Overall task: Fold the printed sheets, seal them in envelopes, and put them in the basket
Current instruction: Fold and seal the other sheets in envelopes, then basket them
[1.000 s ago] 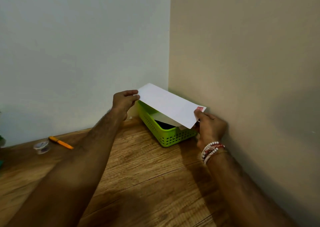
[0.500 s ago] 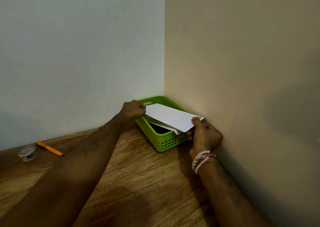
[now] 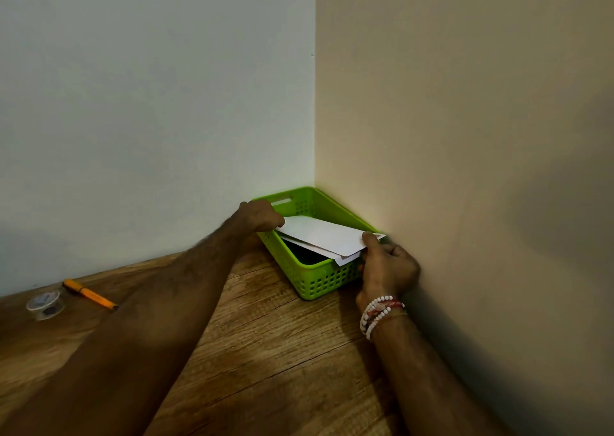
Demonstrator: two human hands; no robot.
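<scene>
Lowered since 0.5 s ago, the white envelope (image 3: 324, 234) now sits slanted in the mouth of the green basket (image 3: 312, 281) at centre frame, over other white paper (image 3: 347, 258). The outstretched left hand (image 3: 262, 214) pinches its left end with curled fingers. The right hand (image 3: 387, 264), with beaded bracelets (image 3: 378, 312) at the wrist, pinches the right corner under its thumb. At lower left, the label on the tape roll (image 3: 45, 304) is too blurred to read.

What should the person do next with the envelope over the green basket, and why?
Probably release both ends. The envelope lies low across the basket, just above other paper inside, while the left hand and right hand each pinch an end; letting go should leave it in place.
</scene>
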